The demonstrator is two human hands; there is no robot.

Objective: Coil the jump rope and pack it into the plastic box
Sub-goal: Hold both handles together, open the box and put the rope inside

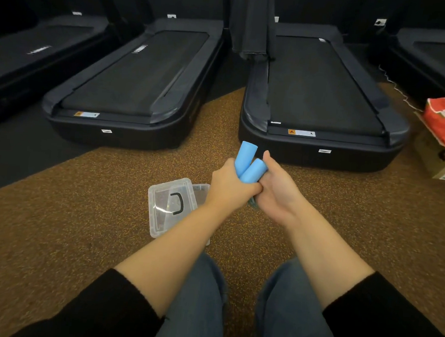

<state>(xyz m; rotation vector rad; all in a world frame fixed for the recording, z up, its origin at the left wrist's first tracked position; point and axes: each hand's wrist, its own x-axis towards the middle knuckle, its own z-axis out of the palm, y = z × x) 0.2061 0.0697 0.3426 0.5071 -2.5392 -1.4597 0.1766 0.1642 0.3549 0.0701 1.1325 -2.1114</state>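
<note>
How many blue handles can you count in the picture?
2: both are gripped together between the hands, one handle pointing up, the other handle just right of it.

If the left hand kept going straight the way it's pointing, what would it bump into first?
Probably the big black treadmill straight ahead. The left hand, gripping the two blue foam jump-rope handles together with the right hand, points up and away over bare speckled brown floor. Depth is hard to judge here.

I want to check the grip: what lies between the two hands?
In the head view, two light blue foam handles sit between the left hand and right hand, gripped together.
</note>
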